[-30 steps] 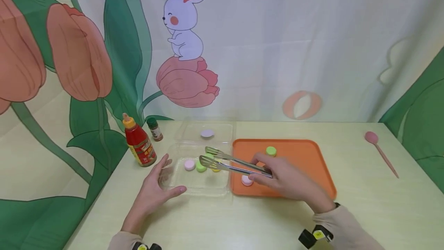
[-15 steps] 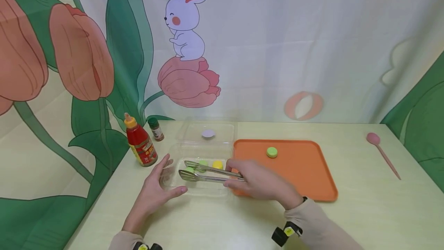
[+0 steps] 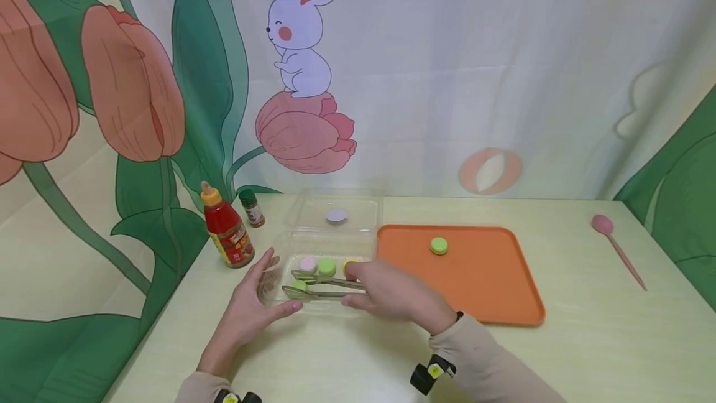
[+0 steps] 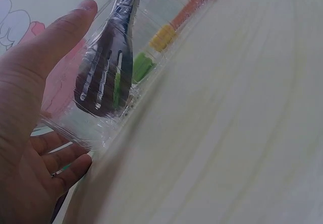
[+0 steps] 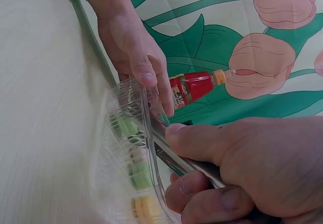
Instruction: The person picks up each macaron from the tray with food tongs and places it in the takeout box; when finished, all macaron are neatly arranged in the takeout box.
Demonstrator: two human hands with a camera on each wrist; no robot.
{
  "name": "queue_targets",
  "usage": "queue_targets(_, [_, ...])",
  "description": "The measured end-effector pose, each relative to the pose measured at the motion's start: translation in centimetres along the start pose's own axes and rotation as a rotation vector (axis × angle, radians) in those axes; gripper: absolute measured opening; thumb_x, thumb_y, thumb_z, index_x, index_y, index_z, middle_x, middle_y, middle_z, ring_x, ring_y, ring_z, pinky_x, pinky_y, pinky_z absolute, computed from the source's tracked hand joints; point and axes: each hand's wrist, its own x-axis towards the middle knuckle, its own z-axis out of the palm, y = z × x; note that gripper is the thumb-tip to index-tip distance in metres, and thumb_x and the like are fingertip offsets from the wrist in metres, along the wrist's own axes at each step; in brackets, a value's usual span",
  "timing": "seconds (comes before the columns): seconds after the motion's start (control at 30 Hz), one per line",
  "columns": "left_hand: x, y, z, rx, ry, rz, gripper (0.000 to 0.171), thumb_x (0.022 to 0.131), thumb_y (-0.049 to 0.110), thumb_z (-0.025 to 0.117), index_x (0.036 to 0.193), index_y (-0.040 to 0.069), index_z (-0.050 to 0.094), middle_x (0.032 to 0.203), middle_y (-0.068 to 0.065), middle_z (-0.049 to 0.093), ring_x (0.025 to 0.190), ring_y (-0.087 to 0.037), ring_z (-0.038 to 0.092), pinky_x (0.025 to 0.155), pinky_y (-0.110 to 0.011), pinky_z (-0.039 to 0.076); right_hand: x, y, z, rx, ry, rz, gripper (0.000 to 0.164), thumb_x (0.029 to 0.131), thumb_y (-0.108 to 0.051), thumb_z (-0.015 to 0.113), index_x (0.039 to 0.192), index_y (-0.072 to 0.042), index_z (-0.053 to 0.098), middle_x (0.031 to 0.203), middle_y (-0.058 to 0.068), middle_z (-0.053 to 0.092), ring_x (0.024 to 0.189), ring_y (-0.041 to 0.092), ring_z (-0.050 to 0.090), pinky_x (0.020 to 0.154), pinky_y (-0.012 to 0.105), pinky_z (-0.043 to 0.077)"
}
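In the head view my right hand (image 3: 391, 294) grips the metal tongs (image 3: 330, 295) low over the clear plastic box (image 3: 335, 311). A green macaron (image 3: 300, 285) lies at the tongs' slotted ends, near the box's front left; whether they still pinch it I cannot tell. Behind it sit a pink macaron (image 3: 307, 265), another green macaron (image 3: 327, 267) and a yellow macaron (image 3: 349, 264), partly hidden by my right fingers. My left hand (image 3: 248, 303) lies around the box's left end, thumb and fingers spread; the right wrist view shows it at the rim.
An orange tray (image 3: 475, 285) to the right bears one green macaron (image 3: 439, 245); my right hand hides its left part. A sauce bottle (image 3: 228, 232) and a small spice jar (image 3: 252, 209) stand behind left. A white oval (image 3: 336, 216) shows in the box's opened lid (image 3: 363, 211). A pink spoon (image 3: 615, 247) lies far right.
My right hand has moved left and toward me with the tongs, bringing a green macaron to the box's front left. The left hand has stayed in place.
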Motion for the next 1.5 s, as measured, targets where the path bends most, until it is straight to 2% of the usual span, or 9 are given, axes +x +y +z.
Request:
queue_targets(0.2, [0.0, 0.0, 0.0, 0.007, -0.002, -0.002, 0.129, 0.082, 0.056, 0.098, 0.180, 0.027, 0.018, 0.179, -0.010, 0.039, 0.166, -0.041, 0.033, 0.132, -0.068, 0.030, 0.2, -0.1, 0.2, 0.007, -0.002, 0.012, 0.021, 0.106, -0.025, 0.079, 0.109, -0.009, 0.066, 0.088, -0.003, 0.064, 0.072, 0.010, 0.054, 0.062, 0.026, 0.046])
queue_targets(0.43, [0.0, 0.0, 0.0, 0.005, -0.001, -0.002, 0.130, 0.082, 0.056, 0.098, 0.180, 0.025, 0.018, 0.179, -0.009, 0.039, 0.165, -0.041, 0.037, 0.131, -0.067, 0.032, 0.0, 0.0, 0.2, 0.015, -0.018, 0.038, 0.030, 0.106, -0.028, 0.080, 0.118, -0.004, 0.068, 0.092, -0.002, 0.066, 0.073, 0.012, 0.056, 0.063, 0.026, 0.047])
queue_targets(0.6, [-0.1, 0.1, 0.0, 0.005, -0.003, -0.006, 0.131, 0.082, 0.057, 0.098, 0.180, 0.024, 0.018, 0.179, -0.009, 0.039, 0.166, -0.041, 0.034, 0.132, -0.067, 0.031, -0.4, 0.2, 0.0, 0.044, -0.011, 0.055, 0.030, 0.106, -0.029, 0.080, 0.118, -0.006, 0.067, 0.093, 0.000, 0.067, 0.071, 0.011, 0.056, 0.060, 0.025, 0.046])
queue_targets(0.83, [0.0, 0.1, 0.0, -0.001, -0.003, -0.003, 0.130, 0.082, 0.056, 0.098, 0.180, 0.025, 0.018, 0.179, -0.009, 0.039, 0.165, -0.041, 0.036, 0.131, -0.068, 0.032, -1.8, 0.3, -0.7, 0.134, 0.025, 0.090, 0.034, 0.105, -0.029, 0.081, 0.123, -0.006, 0.064, 0.081, -0.001, 0.064, 0.061, 0.008, 0.051, 0.053, 0.024, 0.043])
queue_targets(1.03, [0.0, 0.1, 0.0, 0.002, 0.000, -0.010, 0.128, 0.083, 0.052, 0.099, 0.180, 0.025, 0.019, 0.179, -0.010, 0.039, 0.166, -0.041, 0.034, 0.131, -0.069, 0.030, -3.1, 0.9, -1.4, 0.201, 0.096, 0.122, 0.046, 0.107, -0.034, 0.078, 0.136, -0.003, 0.060, 0.062, -0.008, 0.050, 0.051, 0.006, 0.040, 0.049, 0.023, 0.036])
queue_targets(1.13, [0.1, 0.2, 0.0, 0.001, -0.001, -0.017, 0.127, 0.084, 0.051, 0.098, 0.180, 0.025, 0.018, 0.179, -0.010, 0.038, 0.166, -0.041, 0.034, 0.131, -0.070, 0.031, -3.9, 1.2, -2.0, 0.234, 0.148, 0.145, 0.047, 0.108, -0.037, 0.077, 0.138, -0.006, 0.057, 0.058, -0.009, 0.040, 0.049, 0.006, 0.034, 0.048, 0.023, 0.031])
queue_targets(1.3, [0.0, 0.1, 0.0, -0.002, 0.000, -0.011, 0.127, 0.084, 0.050, 0.098, 0.180, 0.024, 0.019, 0.179, -0.011, 0.039, 0.164, -0.042, 0.037, 0.131, -0.068, 0.032, -5.6, 1.8, -3.1, 0.292, 0.251, 0.194, 0.040, 0.107, -0.037, 0.078, 0.133, -0.014, 0.056, 0.062, -0.008, 0.049, 0.050, 0.007, 0.036, 0.047, 0.022, 0.030])
queue_targets(1.5, [0.1, 0.2, 0.1, -0.002, 0.000, -0.011, 0.127, 0.084, 0.051, 0.098, 0.180, 0.025, 0.018, 0.179, -0.010, 0.038, 0.165, -0.041, 0.036, 0.131, -0.069, 0.031, -7.8, 3.3, -4.2, 0.253, 0.361, 0.240, 0.045, 0.105, -0.041, 0.080, 0.136, -0.016, 0.058, 0.066, -0.004, 0.050, 0.053, 0.008, 0.041, 0.048, 0.024, 0.035])
